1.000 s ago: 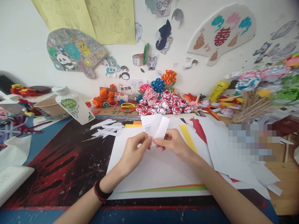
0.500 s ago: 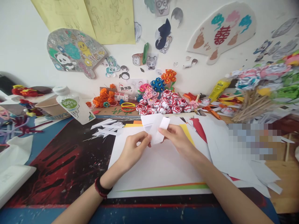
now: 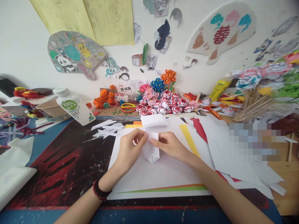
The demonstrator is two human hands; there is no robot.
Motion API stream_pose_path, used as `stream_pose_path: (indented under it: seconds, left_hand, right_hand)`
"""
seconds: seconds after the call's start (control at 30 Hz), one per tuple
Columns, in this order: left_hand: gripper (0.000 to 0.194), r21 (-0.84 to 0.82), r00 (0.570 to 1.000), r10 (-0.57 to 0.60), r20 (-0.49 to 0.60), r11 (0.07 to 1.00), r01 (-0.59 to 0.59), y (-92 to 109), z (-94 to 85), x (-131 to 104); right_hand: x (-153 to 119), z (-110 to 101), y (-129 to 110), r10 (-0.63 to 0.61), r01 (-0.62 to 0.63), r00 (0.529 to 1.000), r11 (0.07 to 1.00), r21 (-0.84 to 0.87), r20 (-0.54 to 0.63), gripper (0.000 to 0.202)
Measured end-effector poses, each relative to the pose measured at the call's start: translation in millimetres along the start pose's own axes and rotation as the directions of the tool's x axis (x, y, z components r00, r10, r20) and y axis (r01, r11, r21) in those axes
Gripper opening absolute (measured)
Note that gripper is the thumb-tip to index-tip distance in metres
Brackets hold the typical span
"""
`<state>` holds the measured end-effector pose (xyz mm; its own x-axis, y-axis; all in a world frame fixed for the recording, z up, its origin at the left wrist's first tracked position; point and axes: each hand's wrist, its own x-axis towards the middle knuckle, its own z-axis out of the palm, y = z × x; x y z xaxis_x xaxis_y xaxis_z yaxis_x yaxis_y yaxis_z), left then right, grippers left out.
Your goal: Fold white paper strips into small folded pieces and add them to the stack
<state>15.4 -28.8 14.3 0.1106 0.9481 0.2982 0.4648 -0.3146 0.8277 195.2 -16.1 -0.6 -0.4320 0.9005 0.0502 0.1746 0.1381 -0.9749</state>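
Observation:
A small folded piece of white paper [image 3: 151, 154] is pinched between my two hands, its lower end creased to a blunt point. My left hand [image 3: 133, 144] grips its upper left edge with thumb and fingers. On the right edge, my right hand [image 3: 169, 144] pinches it, the fingertips partly hidden behind. Just beyond them lies a small stack of white paper pieces [image 3: 154, 120]. All this is over large white sheets [image 3: 140, 177], with green and orange sheets showing at the near edge.
White paper strips [image 3: 108, 128] lie on the dark mat to the left. A white bottle [image 3: 73, 105] leans behind them. Red-and-white paper flowers [image 3: 168, 102] crowd the back by the wall. Loose white sheets [image 3: 230, 149] and wooden sticks [image 3: 249, 107] are on the right.
The folded paper has come nearer and turned, so its pointed end now faces me. My hands have shifted slightly, uncovering the small paper stack behind.

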Motion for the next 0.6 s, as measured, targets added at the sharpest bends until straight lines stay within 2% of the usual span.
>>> stream_pose_path:
  seconds: [0.13,0.27,0.4,0.5,0.6]
  left_hand:
    - [0.015,0.178,0.995,0.077,-0.067,0.982,-0.064,4.2,-0.3,-4.2]
    - [0.015,0.346,0.964,0.222,-0.145,0.924,-0.161,-0.2,1.1,-8.2]
    - [0.014,0.446,0.932,0.360,-0.052,0.843,-0.301,-6.2,0.9,-9.5]
    - [0.017,0.391,0.924,0.382,-0.013,0.852,-0.347,-3.1,-1.5,-7.3]
    - [0.019,0.179,0.964,0.262,-0.040,0.951,-0.251,2.8,-4.7,-2.7]
  right_hand:
    - [0.3,0.5,-1.3,0.003,-0.004,0.998,1.000,-0.030,-0.056,0.039]
    - [-0.5,1.9,-1.5,-0.001,0.002,0.999,1.000,0.007,-0.045,0.038]
    - [-1.0,3.9,0.6,-0.010,0.013,0.998,0.999,0.039,-0.059,0.034]
    - [-1.1,2.8,0.6,-0.001,0.007,0.997,0.996,0.091,-0.074,0.033]
    - [-1.3,0.4,-1.3,0.019,-0.011,0.998,0.992,0.124,-0.065,0.030]
